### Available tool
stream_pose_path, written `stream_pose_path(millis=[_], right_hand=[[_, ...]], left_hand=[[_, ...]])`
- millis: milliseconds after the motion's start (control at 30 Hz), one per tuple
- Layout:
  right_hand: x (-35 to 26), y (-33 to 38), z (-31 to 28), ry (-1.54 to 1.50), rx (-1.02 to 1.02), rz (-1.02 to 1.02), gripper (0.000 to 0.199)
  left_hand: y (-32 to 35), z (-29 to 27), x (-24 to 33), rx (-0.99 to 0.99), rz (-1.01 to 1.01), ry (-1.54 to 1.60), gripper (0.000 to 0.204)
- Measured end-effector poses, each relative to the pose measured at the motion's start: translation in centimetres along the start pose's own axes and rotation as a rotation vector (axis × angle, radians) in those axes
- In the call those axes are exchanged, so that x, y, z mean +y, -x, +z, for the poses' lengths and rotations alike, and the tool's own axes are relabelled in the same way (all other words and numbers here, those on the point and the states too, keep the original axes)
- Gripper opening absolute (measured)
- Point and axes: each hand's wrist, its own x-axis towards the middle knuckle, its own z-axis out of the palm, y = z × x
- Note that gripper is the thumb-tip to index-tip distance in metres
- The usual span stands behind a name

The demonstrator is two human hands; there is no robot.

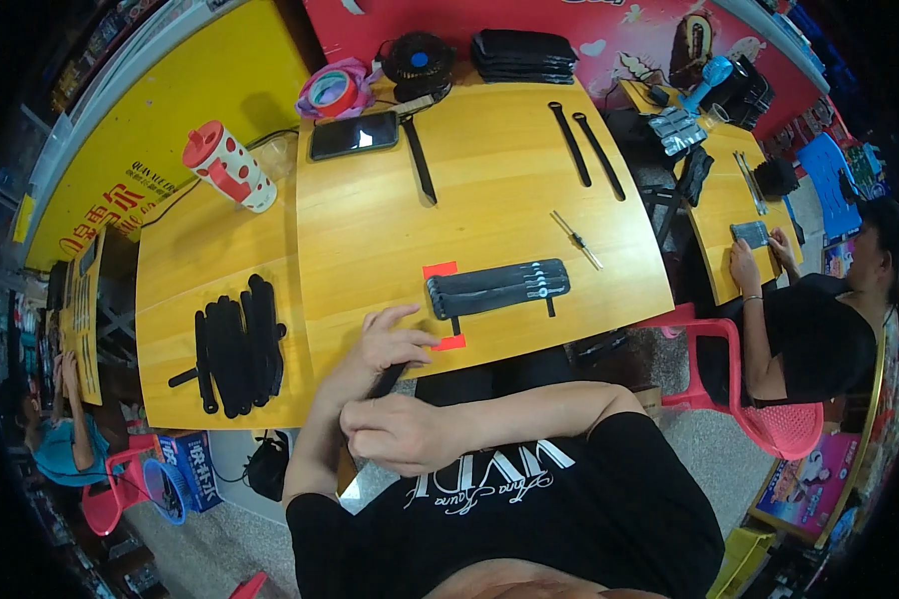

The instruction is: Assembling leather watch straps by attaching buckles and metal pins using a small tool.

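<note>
A small assembly workshop: yellow worktables (489, 160) with black straps (238, 344), seated workers.

Yellow wooden tables (489, 150) — pink plastic chair (769, 419), grey speckled floor (200, 539), red wall banner (609, 30).

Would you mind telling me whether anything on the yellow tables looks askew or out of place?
Nothing looks spilled or damaged. The row of black straps lies slightly tilted across its red marker, and the pile of straps on the left table is loosely heaped rather than aligned.
</note>
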Motion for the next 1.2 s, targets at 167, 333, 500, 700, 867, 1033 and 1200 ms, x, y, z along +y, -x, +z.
stream_pose_path(millis=[167, 333, 500, 700, 867, 1033, 1200], right_hand=[[-2.2, 0.0, -1.0, 0.02, -0.135, -0.078, 0.015], [-3.6, 3.6, -7.8, 0.255, 0.233, 0.131, 0.016], [-6.3, 9.1, -10.7, 0.397, 0.629, 0.381, 0.02], [-6.9, 14.2, -13.6, 0.546, 0.835, 0.607, 0.019], [-4.2, 15.1, -17.4, 0.63, 0.779, 0.709, 0.016], [-2.8, 16.1, -19.0, 0.638, 0.749, 0.869, 0.015], [-2.5, 15.2, -19.2, 0.73, 0.698, 0.827, 0.016]], left_hand=[[3.9, -0.9, -1.7, 0.053, -0.158, -0.006, 0.017], [5.7, -1.2, 0.1, 0.053, -0.22, 0.38, 0.014], [5.3, 1.0, 1.3, 0.201, -0.617, 0.917, 0.009], [-1.1, 5.4, 1.9, 0.373, -0.594, 0.944, 0.01], [-2.4, 7.5, 1.3, 0.512, -0.738, 0.871, 0.007], [-4.2, 8.3, 1.2, 0.629, -0.797, 0.778, 0.006], [-4.4, 8.0, 1.3, 0.611, -0.832, 0.712, 0.006]])
